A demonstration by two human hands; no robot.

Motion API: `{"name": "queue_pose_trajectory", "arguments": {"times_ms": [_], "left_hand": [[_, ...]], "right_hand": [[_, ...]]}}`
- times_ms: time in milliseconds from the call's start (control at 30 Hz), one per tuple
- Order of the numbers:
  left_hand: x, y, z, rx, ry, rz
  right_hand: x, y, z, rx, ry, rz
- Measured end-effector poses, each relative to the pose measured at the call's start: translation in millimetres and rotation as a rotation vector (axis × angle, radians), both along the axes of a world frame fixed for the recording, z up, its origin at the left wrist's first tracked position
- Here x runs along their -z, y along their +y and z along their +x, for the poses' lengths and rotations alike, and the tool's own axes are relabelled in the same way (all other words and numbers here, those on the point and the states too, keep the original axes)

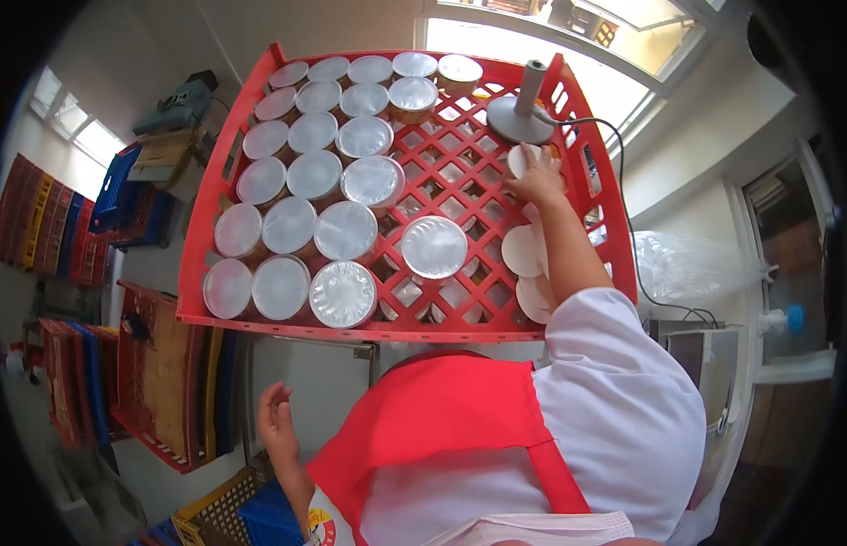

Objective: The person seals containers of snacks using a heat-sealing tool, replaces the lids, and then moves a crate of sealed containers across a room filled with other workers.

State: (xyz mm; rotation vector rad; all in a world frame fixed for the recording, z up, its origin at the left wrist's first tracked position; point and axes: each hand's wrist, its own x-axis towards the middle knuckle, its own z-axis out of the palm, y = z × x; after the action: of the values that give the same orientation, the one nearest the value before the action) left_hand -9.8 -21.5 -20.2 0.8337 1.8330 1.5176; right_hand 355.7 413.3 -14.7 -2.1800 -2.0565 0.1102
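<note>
My right hand is at the far right of a red plastic crate, its fingers over a white disc. What lies under that disc is mostly hidden by the hand. Just beyond the fingers stands a grey metal tool with a round flat base, an upright handle and a cord. Several round tubs with silvery foil tops fill the crate's left side in rows. One foil-topped tub stands apart near the middle. Loose white discs lie beneath my forearm. My left hand hangs beside the red apron, holding nothing.
Through the crate's lattice, more packed containers show in a lower layer. A black cord runs from the tool down the right side. Stacked crates stand at left, below a grey-green machine. Clear plastic film lies at right.
</note>
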Motion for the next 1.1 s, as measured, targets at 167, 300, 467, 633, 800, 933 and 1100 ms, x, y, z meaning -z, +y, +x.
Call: {"name": "queue_pose_trajectory", "arguments": {"times_ms": [167,300,467,633,800,933,1100], "left_hand": [[-15,34,-10,0.267,-0.115,0.247],[-44,74,16,0.474,-0.352,0.406],[-48,80,47,1.195,-0.239,0.098],[-38,56,63,1.238,-0.528,-0.113],[-44,66,72,1.369,-0.359,-0.121],[-48,89,92,1.593,0.065,-0.033],[-80,110,162,1.580,0.070,0.247]], "right_hand": [[-70,-44,-17,-0.205,0.297,0.038],[-121,-171,-76,-0.950,0.791,-0.110],[-127,-295,-106,-1.445,0.620,-0.236],[-107,-311,-110,-1.260,0.603,-0.387],[-105,-310,-102,-1.119,0.818,-0.189],[-105,-308,-71,-1.175,0.848,0.291],[-111,-297,-7,-1.150,0.846,0.506]]}}
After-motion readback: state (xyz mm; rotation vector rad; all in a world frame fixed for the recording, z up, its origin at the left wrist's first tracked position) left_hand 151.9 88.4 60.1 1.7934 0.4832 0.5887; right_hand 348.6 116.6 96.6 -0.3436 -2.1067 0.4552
